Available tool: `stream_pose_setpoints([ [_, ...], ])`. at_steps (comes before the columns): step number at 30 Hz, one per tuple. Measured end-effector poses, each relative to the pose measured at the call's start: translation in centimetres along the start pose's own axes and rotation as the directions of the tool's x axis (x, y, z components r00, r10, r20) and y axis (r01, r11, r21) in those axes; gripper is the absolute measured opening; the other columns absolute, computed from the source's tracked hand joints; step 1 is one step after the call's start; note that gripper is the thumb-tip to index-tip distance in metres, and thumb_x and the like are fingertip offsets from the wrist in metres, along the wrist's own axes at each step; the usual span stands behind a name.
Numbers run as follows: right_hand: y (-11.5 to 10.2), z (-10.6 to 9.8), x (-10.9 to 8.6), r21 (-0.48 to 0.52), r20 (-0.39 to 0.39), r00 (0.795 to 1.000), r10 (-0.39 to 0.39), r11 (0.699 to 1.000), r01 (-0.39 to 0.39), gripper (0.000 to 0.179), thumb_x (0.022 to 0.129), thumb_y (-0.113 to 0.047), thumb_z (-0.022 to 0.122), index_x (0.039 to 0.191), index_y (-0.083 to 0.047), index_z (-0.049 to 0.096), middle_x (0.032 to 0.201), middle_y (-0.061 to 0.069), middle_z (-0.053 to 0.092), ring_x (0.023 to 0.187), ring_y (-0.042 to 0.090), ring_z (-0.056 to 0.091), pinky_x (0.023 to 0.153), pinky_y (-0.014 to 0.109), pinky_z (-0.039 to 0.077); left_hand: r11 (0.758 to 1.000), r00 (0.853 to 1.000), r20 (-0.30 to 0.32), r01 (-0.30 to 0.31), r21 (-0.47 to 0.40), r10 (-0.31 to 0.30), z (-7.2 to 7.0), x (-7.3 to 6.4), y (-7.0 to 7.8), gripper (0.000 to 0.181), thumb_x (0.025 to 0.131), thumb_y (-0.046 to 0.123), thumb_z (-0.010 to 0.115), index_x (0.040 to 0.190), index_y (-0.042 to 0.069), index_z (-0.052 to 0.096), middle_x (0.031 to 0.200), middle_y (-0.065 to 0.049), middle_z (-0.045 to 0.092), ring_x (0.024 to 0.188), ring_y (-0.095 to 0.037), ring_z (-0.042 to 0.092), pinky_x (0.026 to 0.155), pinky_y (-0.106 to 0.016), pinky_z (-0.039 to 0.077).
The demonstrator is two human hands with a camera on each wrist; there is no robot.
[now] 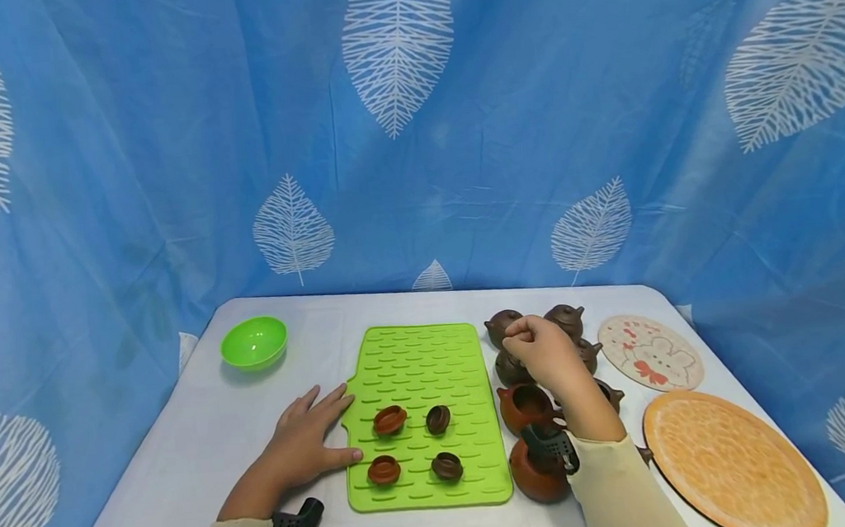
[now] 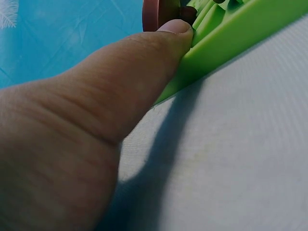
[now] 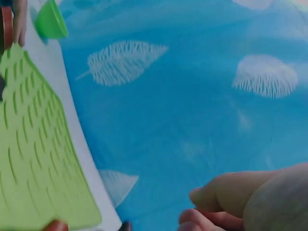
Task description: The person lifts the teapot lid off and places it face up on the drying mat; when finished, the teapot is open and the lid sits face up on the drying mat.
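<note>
My left hand [image 1: 305, 438] lies with spread fingers at the left edge of a lime-green ridged mat [image 1: 430, 362]; its thumb touches the rim. On the mat rest two reddish-brown teapot lids [image 1: 389, 420] and two dark brown lids [image 1: 447, 467]. My right hand [image 1: 549, 361] is over a group of small teapots, its fingers loosely bent above a dark teapot [image 1: 511, 369]; I see nothing between them. Another dark teapot [image 1: 503, 325] stands just behind. Two reddish teapots [image 1: 532, 402] without lids stand nearer, partly hidden by my wrist and its camera.
A green bowl [image 1: 253, 343] sits at the back left. On the right lie a round rabbit-print mat [image 1: 653, 351] and a larger orange-brown round board [image 1: 736, 462]. More dark teapots [image 1: 565, 318] stand beyond my right hand. A blue leaf-print curtain [image 1: 417, 198] hangs behind the table.
</note>
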State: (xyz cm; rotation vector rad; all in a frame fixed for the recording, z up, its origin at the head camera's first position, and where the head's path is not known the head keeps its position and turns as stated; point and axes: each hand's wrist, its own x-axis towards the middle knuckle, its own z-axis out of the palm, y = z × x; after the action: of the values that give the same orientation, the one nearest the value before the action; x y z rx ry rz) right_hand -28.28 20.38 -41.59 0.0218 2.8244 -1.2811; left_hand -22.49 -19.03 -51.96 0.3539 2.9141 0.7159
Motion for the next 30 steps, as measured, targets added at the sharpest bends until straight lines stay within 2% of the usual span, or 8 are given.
stream_pose_setpoints([
  [5,1.3,-0.2,0.8,0.021,-0.034,0.998,0.044,0.999,-0.043,0.025,0.104,-0.023,0.063,0.124,-0.008,0.063,0.116,0.014,0.065,0.101,0.03,0.064,0.081,0.041,0.053,1.0,1.0,-0.004,0.006,0.003,-0.006,-0.1,0.0,-0.1,0.104,0.075,0.077,0.078,0.159,0.024,0.048,0.172,0.003,0.032,0.16,-0.044,0.015,0.123,-0.074,0.015],
  [10,2.1,0.1,1.2,-0.052,-0.014,0.997,0.08,0.995,-0.081,0.03,0.103,-0.023,0.065,0.128,-0.006,0.062,0.108,0.013,0.063,0.092,0.028,0.061,0.075,0.039,0.05,1.0,1.0,0.012,0.016,-0.005,-0.016,-0.1,0.0,-0.1,0.105,0.075,0.078,0.077,0.16,0.025,0.047,0.172,0.003,0.031,0.161,-0.043,0.013,0.124,-0.073,0.013],
  [14,2.4,0.4,1.4,-0.137,0.008,0.996,0.086,0.987,-0.084,0.034,0.102,-0.024,0.067,0.13,-0.006,0.064,0.109,0.014,0.064,0.092,0.028,0.061,0.076,0.041,0.051,1.0,1.0,0.017,0.005,-0.008,-0.005,-0.2,-0.1,0.1,0.105,0.075,0.077,0.077,0.159,0.023,0.047,0.172,0.002,0.031,0.161,-0.044,0.013,0.124,-0.072,0.012],
  [17,2.6,0.5,1.4,-0.174,0.011,0.997,0.079,0.982,-0.076,0.032,0.101,-0.022,0.068,0.128,-0.005,0.067,0.109,0.015,0.066,0.095,0.029,0.062,0.08,0.045,0.053,1.0,1.0,0.01,-0.009,-0.007,0.009,-0.3,-0.2,0.2,0.104,0.076,0.075,0.079,0.159,0.021,0.048,0.172,0.0,0.033,0.16,-0.045,0.014,0.124,-0.071,0.012],
  [22,2.7,0.5,1.4,-0.174,0.014,0.997,0.078,0.982,-0.074,0.028,0.1,-0.019,0.067,0.122,-0.002,0.067,0.11,0.018,0.067,0.1,0.033,0.065,0.085,0.051,0.055,1.0,1.0,0.004,-0.012,0.002,0.012,-0.5,-0.2,0.3,0.103,0.076,0.074,0.079,0.159,0.021,0.048,0.171,0.0,0.033,0.16,-0.045,0.015,0.124,-0.071,0.013],
  [25,2.8,0.5,1.4,-0.163,0.012,0.996,0.084,0.983,-0.081,0.025,0.1,-0.017,0.065,0.119,-0.001,0.067,0.109,0.018,0.067,0.099,0.033,0.065,0.083,0.049,0.056,1.0,1.0,0.004,-0.011,0.002,0.011,-0.5,-0.2,0.3,0.103,0.077,0.074,0.078,0.159,0.021,0.048,0.172,0.0,0.033,0.16,-0.045,0.015,0.124,-0.072,0.013],
  [30,2.9,0.5,1.4,-0.172,-0.016,0.995,0.099,0.98,-0.1,0.019,0.101,-0.015,0.065,0.113,0.0,0.066,0.097,0.013,0.065,0.09,0.03,0.064,0.076,0.043,0.054,1.0,1.0,0.013,0.003,0.001,-0.003,-0.4,-0.2,0.4,0.104,0.076,0.076,0.078,0.159,0.022,0.047,0.172,0.001,0.033,0.16,-0.044,0.015,0.124,-0.072,0.013],
])
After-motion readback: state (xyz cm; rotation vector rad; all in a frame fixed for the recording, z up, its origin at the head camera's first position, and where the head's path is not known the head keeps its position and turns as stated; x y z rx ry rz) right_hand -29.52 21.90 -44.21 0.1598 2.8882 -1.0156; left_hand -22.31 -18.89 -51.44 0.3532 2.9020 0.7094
